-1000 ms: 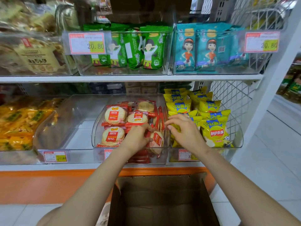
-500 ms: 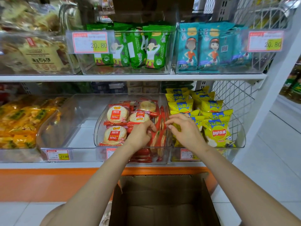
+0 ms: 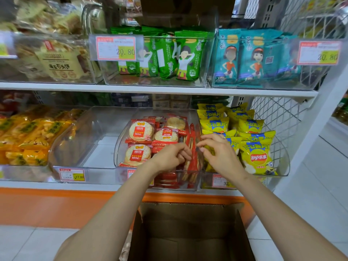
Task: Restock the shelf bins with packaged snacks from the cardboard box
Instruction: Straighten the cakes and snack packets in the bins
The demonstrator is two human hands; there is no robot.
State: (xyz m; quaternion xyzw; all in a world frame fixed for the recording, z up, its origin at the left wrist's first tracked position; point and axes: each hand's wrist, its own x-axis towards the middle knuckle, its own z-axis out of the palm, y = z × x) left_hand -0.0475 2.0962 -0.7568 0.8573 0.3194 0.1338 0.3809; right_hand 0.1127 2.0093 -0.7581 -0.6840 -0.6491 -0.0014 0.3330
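Red rice cracker packets (image 3: pixel 141 131) fill the clear middle bin (image 3: pixel 119 155) on the lower shelf. Some lie flat at the left and a row stands on edge (image 3: pixel 192 134) at the bin's right side. My left hand (image 3: pixel 172 157) is curled on the upright packets from the left. My right hand (image 3: pixel 220 153) pinches their top edge from the right, thumb and forefinger together. Below my arms sits the open cardboard box (image 3: pixel 188 210), and its visible inside looks bare.
An empty clear bin (image 3: pixel 84 140) stands left of the cracker bin, with yellow snack bags (image 3: pixel 30 134) beyond it. Yellow Lay's chip bags (image 3: pixel 258 159) fill the right bin. The upper shelf holds green packets (image 3: pixel 180 57) and teal packets (image 3: pixel 244 59). White tiled floor lies to the right.
My left hand brought a cracker packet up into the row on edge at the bin's right. My right hand shifted slightly left onto that row. The view moved a little closer.
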